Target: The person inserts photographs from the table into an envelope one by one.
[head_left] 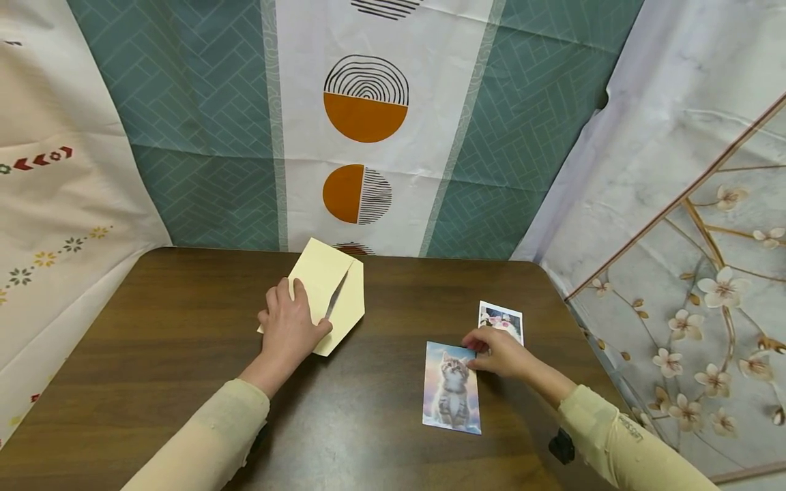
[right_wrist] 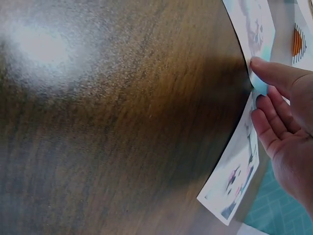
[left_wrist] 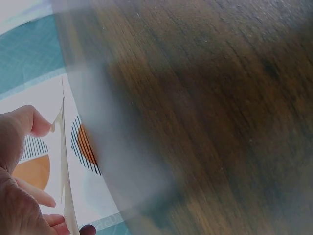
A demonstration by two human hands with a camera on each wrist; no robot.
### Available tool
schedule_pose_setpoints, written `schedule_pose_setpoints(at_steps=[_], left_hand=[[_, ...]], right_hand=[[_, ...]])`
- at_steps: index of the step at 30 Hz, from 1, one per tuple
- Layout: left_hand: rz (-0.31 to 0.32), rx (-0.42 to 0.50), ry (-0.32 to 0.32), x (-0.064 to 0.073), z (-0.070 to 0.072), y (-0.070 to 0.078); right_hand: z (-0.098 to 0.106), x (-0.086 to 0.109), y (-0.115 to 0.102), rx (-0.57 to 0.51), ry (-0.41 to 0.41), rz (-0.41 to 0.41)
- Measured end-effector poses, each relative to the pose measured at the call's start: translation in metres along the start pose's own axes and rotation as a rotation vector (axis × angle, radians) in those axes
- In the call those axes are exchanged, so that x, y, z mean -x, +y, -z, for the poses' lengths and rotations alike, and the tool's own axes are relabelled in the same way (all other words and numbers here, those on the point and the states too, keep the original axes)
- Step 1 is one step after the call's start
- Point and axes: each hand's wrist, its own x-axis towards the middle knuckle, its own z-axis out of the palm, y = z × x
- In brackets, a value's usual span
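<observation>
My left hand [head_left: 290,324] holds a pale yellow envelope [head_left: 322,273] over the far left-centre of the table, its flap side towards me with a dark gap along the flap. In the left wrist view the thumb [left_wrist: 40,122] touches the flap edge, and the envelope [left_wrist: 68,196] shows edge-on with fingers on both sides of it. On the right, my right hand [head_left: 500,351] pinches the upper right corner of a kitten picture card [head_left: 453,395] between thumb and fingers. Partly hidden behind that hand lies a second picture card [head_left: 514,324], white-bordered, close against the fingers.
A dark brown wooden table [head_left: 184,320] spans the space under both hands. Behind it hangs a patterned cloth [head_left: 215,136] in teal and white. A pale cloth with printed blossoms [head_left: 706,327] runs along the right edge, and another pale cloth [head_left: 55,204] along the left.
</observation>
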Motion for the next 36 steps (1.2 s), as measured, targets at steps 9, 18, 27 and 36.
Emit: schedule_pose_setpoints(at_steps=[9,18,27,36], left_hand=[[0.002,-0.007,0.003,0.0,-0.001,0.0],[0.005,-0.008,-0.001,0.002,0.0,0.002],[-0.017,-0.009,0.03,0.003,-0.003,-0.001],[-0.012,-0.011,0.029,0.002,-0.004,-0.001]], right_hand=[[-0.003,0.003,-0.001,0.022,0.045,0.009],[-0.008,0.008,0.002,0.012,0.08,0.02],[-0.01,0.012,0.004,-0.038,0.096,0.06],[-0.014,0.012,0.004,-0.076,0.115,0.033]])
